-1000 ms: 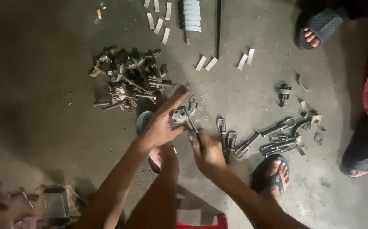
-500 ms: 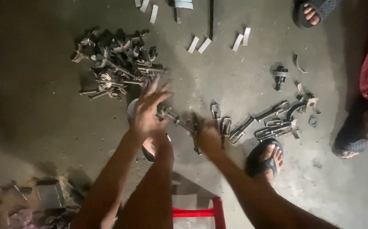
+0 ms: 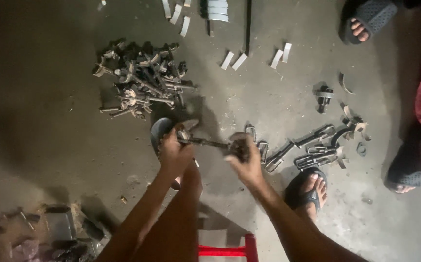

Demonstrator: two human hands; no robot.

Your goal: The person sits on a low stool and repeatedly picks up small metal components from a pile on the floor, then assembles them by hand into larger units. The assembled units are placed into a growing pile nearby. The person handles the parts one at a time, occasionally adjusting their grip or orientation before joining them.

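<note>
Nearest, red stool frame (image 3: 230, 248) at bottom edge, between the knees. Above it, left hand (image 3: 174, 153) closed around one end of a metal bolt assembly (image 3: 205, 142); right hand (image 3: 246, 162) closed on the opposite end, fingers wrapped over a dark clamp piece. Assembly held horizontal between both hands, just above the concrete floor (image 3: 50, 121), clear of both heaps. Own sandalled foot (image 3: 309, 187) planted right of the right hand, toes just below the nearer parts.

Right of the hands: row of loose metal clamps and brackets (image 3: 312, 145) spread flat, several lying separately, apparently sorted. Single dark fitting (image 3: 324, 97) standing alone beyond them.

Further out, left: dense pile of bolt-and-clamp assemblies (image 3: 142, 82), tangled, seemingly unprocessed. Judged progress: partial, with the smaller spread on the right and the larger pile remaining on the left.

Farthest: short pale strips (image 3: 234, 60) scattered near the top edge. Another person's sandalled feet (image 3: 365, 22) at the top right and right edge.
</note>
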